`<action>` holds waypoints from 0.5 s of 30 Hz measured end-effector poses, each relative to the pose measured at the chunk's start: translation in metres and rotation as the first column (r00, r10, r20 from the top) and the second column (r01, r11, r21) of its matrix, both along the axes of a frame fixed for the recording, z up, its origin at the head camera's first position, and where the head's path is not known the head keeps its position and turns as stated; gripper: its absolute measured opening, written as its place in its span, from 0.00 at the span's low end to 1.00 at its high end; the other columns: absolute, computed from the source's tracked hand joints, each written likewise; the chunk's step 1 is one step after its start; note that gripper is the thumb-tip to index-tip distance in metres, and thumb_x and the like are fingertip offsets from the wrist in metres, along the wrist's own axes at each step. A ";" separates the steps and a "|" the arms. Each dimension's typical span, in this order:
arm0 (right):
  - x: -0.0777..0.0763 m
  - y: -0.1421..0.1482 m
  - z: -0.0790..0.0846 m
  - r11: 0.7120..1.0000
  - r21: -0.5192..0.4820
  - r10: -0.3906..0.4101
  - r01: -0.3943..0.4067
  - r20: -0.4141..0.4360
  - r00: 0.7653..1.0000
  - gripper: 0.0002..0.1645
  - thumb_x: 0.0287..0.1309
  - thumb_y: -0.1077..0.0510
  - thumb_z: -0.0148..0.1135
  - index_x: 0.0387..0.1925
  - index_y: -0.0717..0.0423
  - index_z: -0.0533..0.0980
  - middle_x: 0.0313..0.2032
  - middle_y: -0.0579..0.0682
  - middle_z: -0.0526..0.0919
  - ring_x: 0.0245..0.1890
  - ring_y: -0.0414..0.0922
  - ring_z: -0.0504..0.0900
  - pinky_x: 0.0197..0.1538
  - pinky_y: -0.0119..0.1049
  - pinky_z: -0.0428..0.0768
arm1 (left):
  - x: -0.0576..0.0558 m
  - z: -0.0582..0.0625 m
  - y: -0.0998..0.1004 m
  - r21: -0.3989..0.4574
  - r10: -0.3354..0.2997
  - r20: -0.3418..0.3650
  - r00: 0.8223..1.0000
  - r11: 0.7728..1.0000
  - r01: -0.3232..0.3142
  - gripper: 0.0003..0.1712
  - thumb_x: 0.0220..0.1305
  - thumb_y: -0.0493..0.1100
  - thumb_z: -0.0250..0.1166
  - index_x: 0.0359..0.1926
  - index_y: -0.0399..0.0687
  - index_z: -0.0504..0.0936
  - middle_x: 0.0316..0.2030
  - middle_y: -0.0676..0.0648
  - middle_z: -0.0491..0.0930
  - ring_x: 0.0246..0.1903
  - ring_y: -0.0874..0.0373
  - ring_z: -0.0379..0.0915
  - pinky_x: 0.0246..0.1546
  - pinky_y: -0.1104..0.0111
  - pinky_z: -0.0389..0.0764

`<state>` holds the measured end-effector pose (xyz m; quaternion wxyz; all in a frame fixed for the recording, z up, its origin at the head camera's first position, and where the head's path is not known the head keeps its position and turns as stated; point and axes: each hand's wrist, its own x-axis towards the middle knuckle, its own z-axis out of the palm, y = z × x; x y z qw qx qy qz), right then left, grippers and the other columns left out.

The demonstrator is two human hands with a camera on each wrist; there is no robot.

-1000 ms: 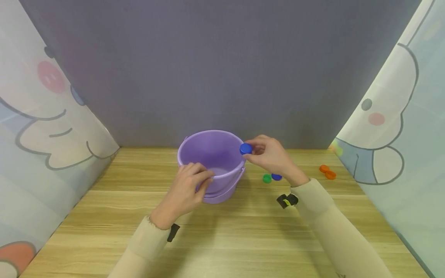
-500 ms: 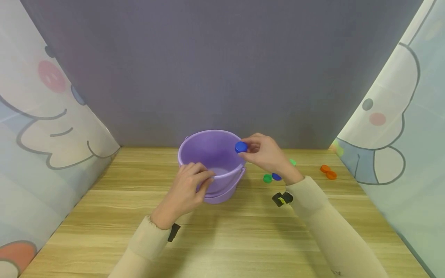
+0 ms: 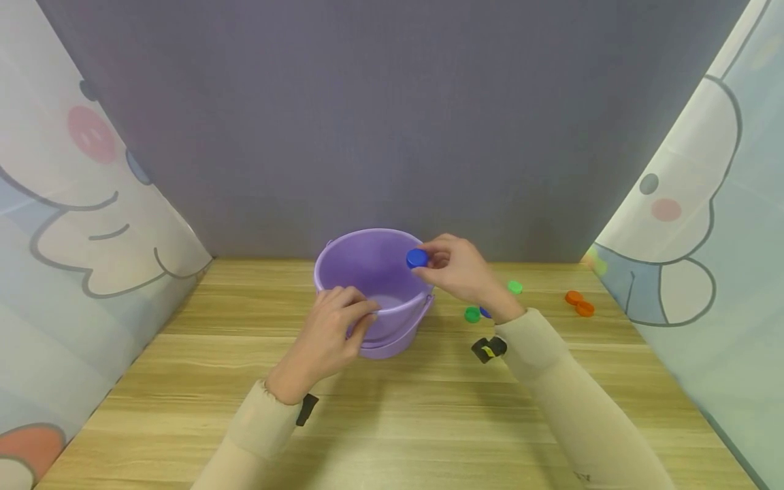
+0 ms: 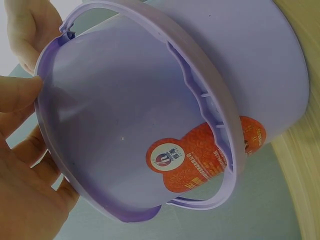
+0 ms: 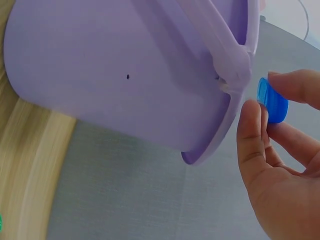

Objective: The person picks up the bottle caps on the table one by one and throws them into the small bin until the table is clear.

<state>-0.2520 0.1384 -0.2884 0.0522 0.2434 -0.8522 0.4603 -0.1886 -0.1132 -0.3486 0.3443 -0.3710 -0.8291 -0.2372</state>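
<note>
A purple bucket (image 3: 398, 330) stands upright at the back middle of the table. My left hand (image 3: 324, 333) grips its near rim, fingers over the edge, and in the left wrist view the thumb (image 4: 22, 92) presses on the outside. The bucket's handle (image 4: 200, 57) hangs down over a red label (image 4: 182, 165). Between thumb and fingers, my right hand (image 3: 462, 272) pinches a blue bottle cap (image 3: 417, 258) over the right side of the bucket's opening. The right wrist view has that cap (image 5: 276, 102) just past the rim, apart from it. Part of the bucket's inside is hidden.
Right of the bucket lie a green cap (image 3: 472, 314), another blue cap (image 3: 485, 312) partly behind the right wrist, and a light green cap (image 3: 515, 287). Farther right are two orange caps (image 3: 574, 297). A grey panel (image 3: 392, 122) rises behind the table (image 3: 392, 435).
My right hand has moved left with the blue cap, from beside the rim to over the opening. The light green cap has come into sight. My left hand has stayed put.
</note>
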 end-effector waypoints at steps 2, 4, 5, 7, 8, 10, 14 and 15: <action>0.000 -0.002 0.000 1.000 0.000 0.000 0.000 -0.002 1.000 0.24 0.54 0.61 0.74 0.52 0.67 0.82 0.43 0.56 0.81 0.43 0.51 0.84 0.51 0.42 0.83 | 0.000 0.000 0.000 -0.001 0.001 -0.001 1.000 1.000 -0.001 0.06 0.59 0.34 0.71 0.39 0.43 0.89 0.32 0.51 0.78 0.32 0.54 0.70 0.39 0.59 0.69; -0.001 -0.003 -0.001 1.000 0.001 0.001 -0.001 -0.003 1.000 0.23 0.54 0.61 0.74 0.52 0.67 0.82 0.42 0.56 0.81 0.42 0.51 0.84 0.51 0.42 0.83 | 0.000 0.000 0.000 0.000 0.000 -0.003 1.000 1.000 0.000 0.06 0.59 0.34 0.71 0.39 0.43 0.89 0.32 0.51 0.78 0.32 0.54 0.70 0.39 0.59 0.69; -0.002 -0.003 -0.001 1.000 0.002 0.002 -0.002 -0.004 1.000 0.24 0.54 0.60 0.74 0.52 0.67 0.82 0.42 0.56 0.81 0.42 0.50 0.84 0.51 0.42 0.83 | 0.000 0.000 0.000 0.001 0.000 -0.004 1.000 1.000 0.000 0.07 0.59 0.34 0.71 0.39 0.43 0.89 0.32 0.51 0.78 0.32 0.54 0.70 0.39 0.59 0.69; -0.003 -0.004 -0.002 1.000 0.003 0.004 -0.004 -0.009 1.000 0.23 0.54 0.60 0.74 0.52 0.66 0.82 0.42 0.56 0.80 0.42 0.50 0.84 0.51 0.42 0.83 | 0.000 0.000 0.000 0.003 -0.001 -0.006 1.000 1.000 0.001 0.07 0.59 0.34 0.71 0.39 0.43 0.89 0.32 0.51 0.78 0.32 0.54 0.70 0.39 0.59 0.69; -0.003 -0.005 -0.003 1.000 0.003 0.005 -0.005 -0.010 1.000 0.23 0.54 0.61 0.74 0.52 0.66 0.82 0.42 0.56 0.80 0.42 0.50 0.84 0.50 0.42 0.83 | 0.000 0.000 0.000 0.004 -0.001 -0.007 1.000 1.000 0.001 0.07 0.59 0.34 0.71 0.39 0.43 0.89 0.32 0.51 0.78 0.32 0.54 0.70 0.39 0.59 0.69; -0.004 -0.005 -0.004 1.000 0.004 0.007 -0.007 -0.015 1.000 0.23 0.54 0.61 0.74 0.52 0.67 0.82 0.41 0.56 0.80 0.42 0.50 0.84 0.51 0.42 0.83 | 0.000 -0.001 0.000 0.007 -0.002 -0.008 1.000 1.000 0.002 0.07 0.58 0.33 0.70 0.39 0.43 0.89 0.32 0.51 0.78 0.32 0.54 0.70 0.39 0.59 0.69; -0.005 -0.007 -0.004 1.000 0.006 0.008 -0.008 -0.015 1.000 0.24 0.54 0.60 0.74 0.52 0.67 0.82 0.42 0.56 0.80 0.42 0.50 0.84 0.50 0.41 0.83 | 0.000 0.000 0.000 0.010 -0.004 -0.004 1.000 1.000 0.004 0.07 0.59 0.33 0.70 0.39 0.43 0.89 0.32 0.51 0.77 0.32 0.54 0.70 0.39 0.59 0.68; -0.005 -0.007 -0.004 1.000 0.005 0.008 -0.008 -0.014 1.000 0.24 0.54 0.60 0.74 0.52 0.67 0.82 0.42 0.56 0.80 0.41 0.50 0.84 0.50 0.41 0.83 | 0.000 0.000 0.000 0.011 -0.004 -0.003 1.000 1.000 0.004 0.07 0.59 0.33 0.70 0.39 0.43 0.88 0.32 0.51 0.77 0.32 0.54 0.70 0.39 0.59 0.68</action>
